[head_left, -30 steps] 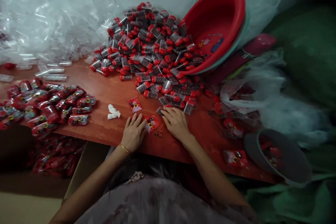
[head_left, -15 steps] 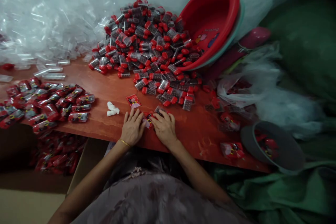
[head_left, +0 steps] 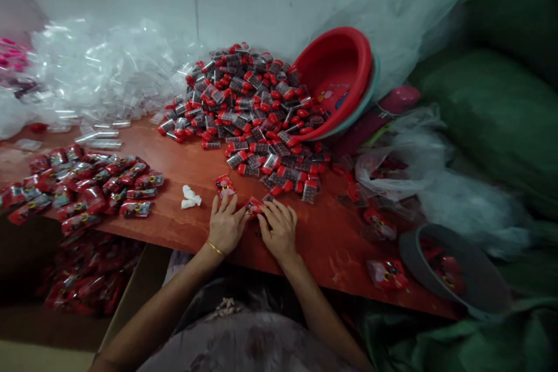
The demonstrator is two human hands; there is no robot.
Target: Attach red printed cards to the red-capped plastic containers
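My left hand [head_left: 226, 228], with a gold bangle at the wrist, has its thumb and index finger at the left edge of a small red printed packet [head_left: 253, 206]. The fingers of my right hand [head_left: 279, 228] close on that packet's right side. A small greyish clear piece [head_left: 268, 198] shows by my right fingertips, mostly covered. Just beyond my left fingertips a second red printed packet [head_left: 224, 185] lies flat on the table. To its left is a crumpled white scrap [head_left: 190, 197].
Behind my hands rises a heap of clear tubes with red caps [head_left: 244, 104], against a tilted red basin [head_left: 364, 64]. Filled red packets [head_left: 93, 186] lie left, clear plastic tubes [head_left: 108, 70] behind them. At right are a grey bowl [head_left: 410, 250] and plastic bags [head_left: 436, 168].
My view has tilted up, so things sit lower in it. The packet between my hands is now lifted a little and gripped at both sides, where earlier my fingers lay spread over it.
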